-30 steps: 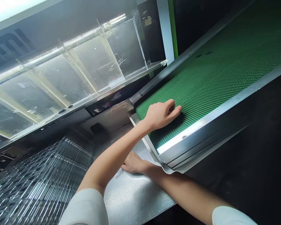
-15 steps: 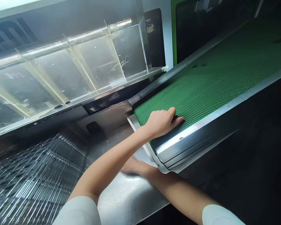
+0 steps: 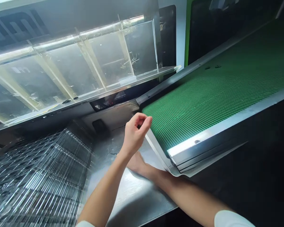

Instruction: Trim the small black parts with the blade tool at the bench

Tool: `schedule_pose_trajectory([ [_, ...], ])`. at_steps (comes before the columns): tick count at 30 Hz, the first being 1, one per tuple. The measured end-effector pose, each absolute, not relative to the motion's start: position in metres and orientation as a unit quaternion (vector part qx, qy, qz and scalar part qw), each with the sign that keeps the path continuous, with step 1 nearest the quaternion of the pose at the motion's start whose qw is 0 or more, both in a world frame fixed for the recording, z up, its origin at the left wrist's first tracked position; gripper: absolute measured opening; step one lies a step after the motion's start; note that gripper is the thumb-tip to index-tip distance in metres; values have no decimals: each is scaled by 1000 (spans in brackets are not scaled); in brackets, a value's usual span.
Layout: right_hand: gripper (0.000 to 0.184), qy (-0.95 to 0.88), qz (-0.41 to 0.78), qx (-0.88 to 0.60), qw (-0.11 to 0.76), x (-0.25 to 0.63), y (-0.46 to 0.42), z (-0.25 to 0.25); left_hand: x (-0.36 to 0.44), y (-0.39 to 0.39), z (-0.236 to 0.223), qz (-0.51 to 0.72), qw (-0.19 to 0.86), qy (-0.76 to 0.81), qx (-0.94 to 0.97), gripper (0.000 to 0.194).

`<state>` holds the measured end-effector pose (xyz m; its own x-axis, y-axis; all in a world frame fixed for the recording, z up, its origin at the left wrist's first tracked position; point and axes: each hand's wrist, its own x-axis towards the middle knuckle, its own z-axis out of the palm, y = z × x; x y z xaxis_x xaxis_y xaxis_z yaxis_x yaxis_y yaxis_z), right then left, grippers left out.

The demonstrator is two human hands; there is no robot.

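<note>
Resting right hand (image 3: pixel 136 163) on steel panel (image 3: pixel 134 197), left hand (image 3: pixel 135 134) curled above

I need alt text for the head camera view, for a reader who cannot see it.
A person's left hand, fingers pinched, is raised beside a green textured conveyor belt, while the right hand lies flat on a stainless steel surface. Ribbed clear plastic lies at lower left, below a transparent panelled guard.
</note>
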<state>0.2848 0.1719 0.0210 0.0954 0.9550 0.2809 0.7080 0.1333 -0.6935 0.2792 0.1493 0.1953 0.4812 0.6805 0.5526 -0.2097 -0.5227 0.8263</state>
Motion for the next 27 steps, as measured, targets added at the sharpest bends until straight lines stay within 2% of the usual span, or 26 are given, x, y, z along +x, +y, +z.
schedule_pose_trajectory([
  [5,23,-610,182,-596,490,286,177,23,213,179,139,510,610,242,556,51],
  [9,41,-547,227,-536,602,286,180,19,180,197,92,507,670,278,466,64],
  [12,43,-496,247,-493,671,286,182,12,174,205,67,474,708,297,430,67],
  [17,50,-496,276,-494,659,287,186,6,175,212,47,428,743,297,420,59],
  [27,41,-467,247,-522,669,286,187,4,171,222,32,415,775,302,369,32],
])
